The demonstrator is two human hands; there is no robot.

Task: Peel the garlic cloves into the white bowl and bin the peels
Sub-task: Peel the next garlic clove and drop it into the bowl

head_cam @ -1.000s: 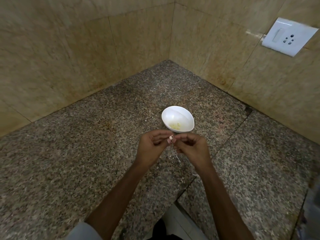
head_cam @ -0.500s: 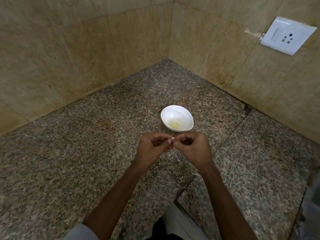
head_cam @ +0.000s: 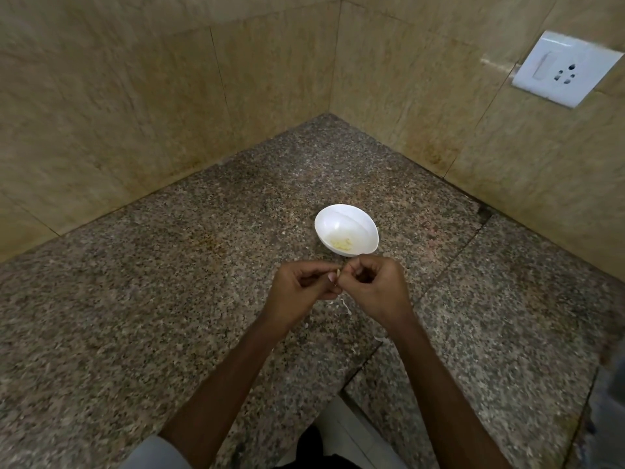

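Granite counter (head_cam: pixel 169 299) fills a tiled corner, with wide bare stone on either side and its front edge below the forearms. White bowl (head_cam: pixel 338 220), holding peeled cloves (head_cam: pixel 342 244), sits just beyond both hands. Left hand (head_cam: pixel 297 292) and right hand (head_cam: pixel 375 289), fingers curled, pinch one garlic clove (head_cam: pixel 338 273) between them. Short pulls probably strip it best, above the loose peels (head_cam: pixel 343 303).

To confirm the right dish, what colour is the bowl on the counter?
The bowl is plain white, seen best in the head view.

Left hand (head_cam: pixel 299 291); right hand (head_cam: pixel 373 287); curled, touching
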